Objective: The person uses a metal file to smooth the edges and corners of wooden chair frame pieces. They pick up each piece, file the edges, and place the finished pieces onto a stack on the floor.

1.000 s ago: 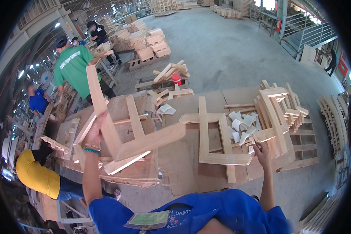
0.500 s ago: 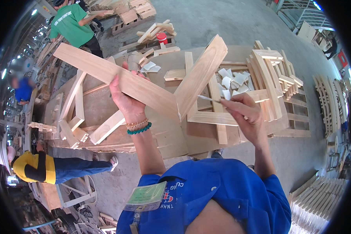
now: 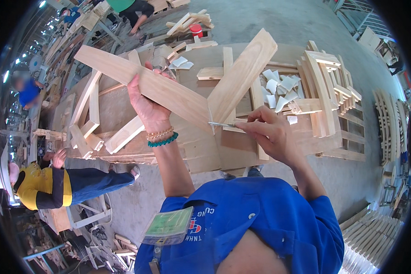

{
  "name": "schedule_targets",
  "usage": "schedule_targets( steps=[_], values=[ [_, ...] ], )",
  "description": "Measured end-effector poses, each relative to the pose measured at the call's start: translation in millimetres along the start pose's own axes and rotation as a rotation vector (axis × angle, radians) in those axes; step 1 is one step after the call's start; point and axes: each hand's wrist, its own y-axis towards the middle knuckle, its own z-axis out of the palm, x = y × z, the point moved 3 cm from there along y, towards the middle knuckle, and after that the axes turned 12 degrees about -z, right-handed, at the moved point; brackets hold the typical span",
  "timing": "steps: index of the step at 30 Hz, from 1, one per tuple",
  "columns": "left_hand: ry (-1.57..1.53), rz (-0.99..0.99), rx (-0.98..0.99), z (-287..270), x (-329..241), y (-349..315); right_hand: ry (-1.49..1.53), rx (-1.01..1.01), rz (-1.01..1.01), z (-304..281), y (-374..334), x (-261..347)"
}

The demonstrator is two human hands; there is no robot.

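Observation:
A V-shaped wooden frame piece (image 3: 178,97) of two joined boards is held up over the table. My left hand (image 3: 149,102) is closed around its left board, with the thumb in front and fingertips showing past the upper edge. In my right hand (image 3: 269,132) a thin metal blade-like tool (image 3: 223,124) is pinched between thumb and fingers. Its tip meets the joint where the two boards come together, and a pale line runs along that seam. The exact kind of tool is too small to tell.
A cardboard-covered table (image 3: 192,153) bears white scraps (image 3: 283,86) right of centre, angled wooden frames (image 3: 84,114) at left and stacked frames (image 3: 322,89) at right. A red tub (image 3: 196,31) stands beyond. Someone in a yellow shirt (image 3: 45,185) is at the left.
My right hand has moved left, bringing the tool's tip onto the joint. The frame piece has shifted slightly right and stays in my left hand. The person in yellow has raised a hand.

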Motion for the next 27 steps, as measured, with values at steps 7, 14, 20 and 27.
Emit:
schedule_targets(
  steps=[7,14,20,27],
  values=[
    [-0.001,0.012,-0.032,-7,-1,-7,0.22,-0.039,0.035,-2,-2,-6],
    [0.0,0.02,-0.022,-6,0,-7,-0.02,-0.129,-0.002,-2,28,-5],
    [-0.014,0.005,-0.032,-6,3,-10,-0.076,0.007,0.023,1,15,0],
    [-0.019,-0.004,-0.005,-3,6,-10,0.253,0.01,0.026,-17,-15,10]
  ],
)
